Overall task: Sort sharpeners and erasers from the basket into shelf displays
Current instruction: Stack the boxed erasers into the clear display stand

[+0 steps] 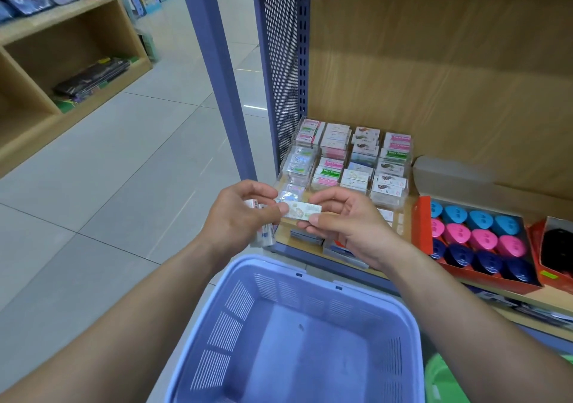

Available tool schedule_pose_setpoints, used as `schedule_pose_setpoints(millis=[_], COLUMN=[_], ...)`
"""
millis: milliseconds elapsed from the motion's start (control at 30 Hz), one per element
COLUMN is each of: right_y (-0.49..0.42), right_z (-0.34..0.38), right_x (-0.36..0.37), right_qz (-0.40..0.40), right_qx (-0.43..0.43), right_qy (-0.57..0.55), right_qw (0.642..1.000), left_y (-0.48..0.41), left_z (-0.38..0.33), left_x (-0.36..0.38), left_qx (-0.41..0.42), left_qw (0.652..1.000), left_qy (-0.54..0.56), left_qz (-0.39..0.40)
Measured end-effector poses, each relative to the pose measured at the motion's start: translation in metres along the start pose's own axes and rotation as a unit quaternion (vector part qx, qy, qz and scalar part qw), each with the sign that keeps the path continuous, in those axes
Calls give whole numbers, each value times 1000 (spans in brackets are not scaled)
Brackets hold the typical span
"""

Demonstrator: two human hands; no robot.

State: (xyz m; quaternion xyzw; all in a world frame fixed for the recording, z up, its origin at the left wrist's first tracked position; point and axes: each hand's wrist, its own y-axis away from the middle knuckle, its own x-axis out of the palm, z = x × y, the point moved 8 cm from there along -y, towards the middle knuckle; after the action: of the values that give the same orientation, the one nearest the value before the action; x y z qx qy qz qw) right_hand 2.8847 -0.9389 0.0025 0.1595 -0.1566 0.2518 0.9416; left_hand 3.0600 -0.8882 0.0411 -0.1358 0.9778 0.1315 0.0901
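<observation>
Both hands met above the far rim of the lilac basket point(297, 334), whose floor looked bare apart from a small dark speck. One wrapped eraser point(302, 211), pale with a cartoon print too blurred to read, was pinched at its right end by the right hand point(344, 219) between thumb and fingers, while its left end sat against the fingertips of the left hand point(238, 213). That left hand was also curled around a clutch of further small packets point(263, 232), mostly hidden behind the palm, so their count and kind could not be told. Just beyond the hands, on the wooden shelf point(465, 92), stood a clear tiered display of erasers point(350, 160), its nearest row covered by the hands. To its right lay a red box of sharpeners point(477, 235) in blue, pink and navy rows, with another box holding something black cut off at the right edge.
</observation>
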Motion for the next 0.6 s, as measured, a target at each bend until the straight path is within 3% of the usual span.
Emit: schedule_pose_setpoints(millis=[200,600], right_y=[-8,3], right_z=[-8,19], right_x=[-23,-142], right_qz=[-47,-200], right_qx=[14,-7], right_qy=[0,219], right_qw=[999,955], left_y=[-6,-24], left_z=[9,3], left_x=[-3,55], left_qx=[-22,3], left_qw=[999,994], left_qy=[-36,-104], left_qz=[-2,44])
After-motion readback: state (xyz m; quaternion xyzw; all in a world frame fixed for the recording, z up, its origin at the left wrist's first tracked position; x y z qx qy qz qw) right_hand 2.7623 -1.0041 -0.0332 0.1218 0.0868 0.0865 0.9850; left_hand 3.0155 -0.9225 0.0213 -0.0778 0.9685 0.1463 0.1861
